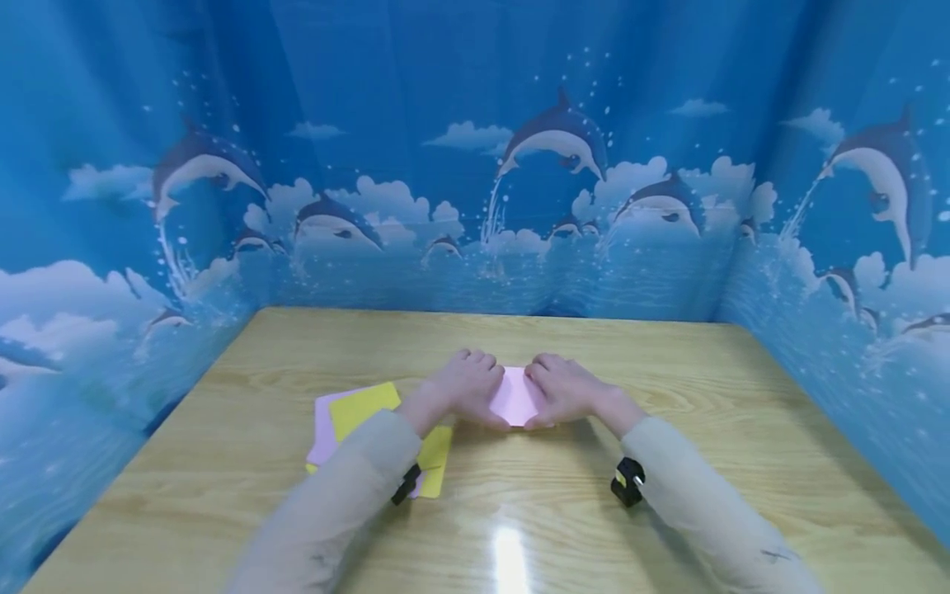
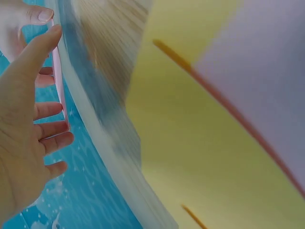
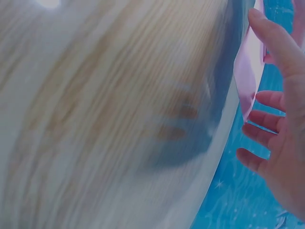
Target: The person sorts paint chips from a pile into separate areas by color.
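A pink sheet of paper (image 1: 514,398) is held between both hands, above the middle of the table. My left hand (image 1: 475,388) pinches its left side, thumb at the near edge and fingers at the far part. On the opposite side my right hand (image 1: 562,392) grips it the same way. In the left wrist view the paper (image 2: 59,86) appears nearly edge-on between thumb and fingers. The right wrist view has more of its face, and the paper (image 3: 248,71) looks bent or folded there. Fingers hide both side edges in the head view.
Yellow sheets (image 1: 364,412) and lilac sheets (image 1: 324,429) lie overlapping under the left forearm, which covers part of them. The wooden table (image 1: 742,462) reaches back to a blue dolphin-print curtain (image 1: 416,99). A light reflection shines near the front.
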### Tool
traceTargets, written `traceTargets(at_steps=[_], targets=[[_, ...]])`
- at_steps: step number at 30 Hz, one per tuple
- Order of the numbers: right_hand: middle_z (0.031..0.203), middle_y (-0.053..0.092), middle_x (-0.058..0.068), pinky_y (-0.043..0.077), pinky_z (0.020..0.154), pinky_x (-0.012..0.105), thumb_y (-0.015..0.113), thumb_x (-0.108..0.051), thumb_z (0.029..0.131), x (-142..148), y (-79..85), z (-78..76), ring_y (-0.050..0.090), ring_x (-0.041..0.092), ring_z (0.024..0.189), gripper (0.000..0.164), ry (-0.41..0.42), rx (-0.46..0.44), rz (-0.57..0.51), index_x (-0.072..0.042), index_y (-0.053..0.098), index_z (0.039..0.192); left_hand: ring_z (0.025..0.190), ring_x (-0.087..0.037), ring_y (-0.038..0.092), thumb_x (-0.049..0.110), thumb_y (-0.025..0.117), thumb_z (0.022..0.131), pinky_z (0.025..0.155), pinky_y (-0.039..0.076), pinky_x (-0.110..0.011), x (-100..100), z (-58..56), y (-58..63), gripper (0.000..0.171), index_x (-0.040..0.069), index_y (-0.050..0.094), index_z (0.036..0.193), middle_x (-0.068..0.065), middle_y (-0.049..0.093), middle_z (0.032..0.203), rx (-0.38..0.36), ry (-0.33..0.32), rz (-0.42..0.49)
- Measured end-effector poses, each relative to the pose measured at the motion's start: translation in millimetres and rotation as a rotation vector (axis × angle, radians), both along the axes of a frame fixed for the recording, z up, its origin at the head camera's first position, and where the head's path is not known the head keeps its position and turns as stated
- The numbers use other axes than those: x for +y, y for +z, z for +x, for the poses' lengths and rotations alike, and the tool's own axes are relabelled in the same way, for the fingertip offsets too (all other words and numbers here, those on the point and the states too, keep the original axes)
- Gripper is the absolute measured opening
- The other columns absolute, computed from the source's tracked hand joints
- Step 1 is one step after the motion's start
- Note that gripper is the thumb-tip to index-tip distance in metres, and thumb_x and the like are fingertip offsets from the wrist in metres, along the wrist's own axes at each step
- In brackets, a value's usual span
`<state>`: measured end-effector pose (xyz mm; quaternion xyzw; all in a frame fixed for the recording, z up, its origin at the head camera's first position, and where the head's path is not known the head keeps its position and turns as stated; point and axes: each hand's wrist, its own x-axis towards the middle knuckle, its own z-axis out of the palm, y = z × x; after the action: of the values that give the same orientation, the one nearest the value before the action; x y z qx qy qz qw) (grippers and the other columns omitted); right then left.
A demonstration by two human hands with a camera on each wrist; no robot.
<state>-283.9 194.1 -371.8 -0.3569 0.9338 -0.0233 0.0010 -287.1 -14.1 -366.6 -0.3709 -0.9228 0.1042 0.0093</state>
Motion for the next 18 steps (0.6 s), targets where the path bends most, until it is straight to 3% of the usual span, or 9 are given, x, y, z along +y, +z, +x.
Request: traceTargets(at_steps=[6, 18], targets=[[0.126, 0.045, 0.018, 0.041, 0.09, 0.049, 0.067, -0.063, 0.069, 18, -1.7, 1.9, 0.043, 0.032, 0.115, 0.084, -0.01, -0.018, -0.015, 0.001, 0.05, 0.122, 0.11, -0.021, 0.046, 0.077, 0.049, 0.072, 0.096, 0.036, -0.042, 19, -4.1, -1.9, 0.086, 0.009, 0.051, 0.125, -0.005, 0.052, 0.118, -0.036, 0.002, -0.002], [0.124, 0.047, 0.019, 0.044, 0.087, 0.048, 0.066, -0.062, 0.07, 39, -9.4, 2.7, 0.048, 0.031, 0.11, 0.084, -0.067, -0.073, 0.0, 0.001, 0.05, 0.123, 0.116, -0.02, 0.044, 0.08, 0.046, 0.071, 0.102, 0.032, -0.041, 47, -7.9, -7.9, 0.092, 0.011, 0.048, 0.131, -0.005, 0.05, 0.127, -0.103, 0.015, -0.029]])
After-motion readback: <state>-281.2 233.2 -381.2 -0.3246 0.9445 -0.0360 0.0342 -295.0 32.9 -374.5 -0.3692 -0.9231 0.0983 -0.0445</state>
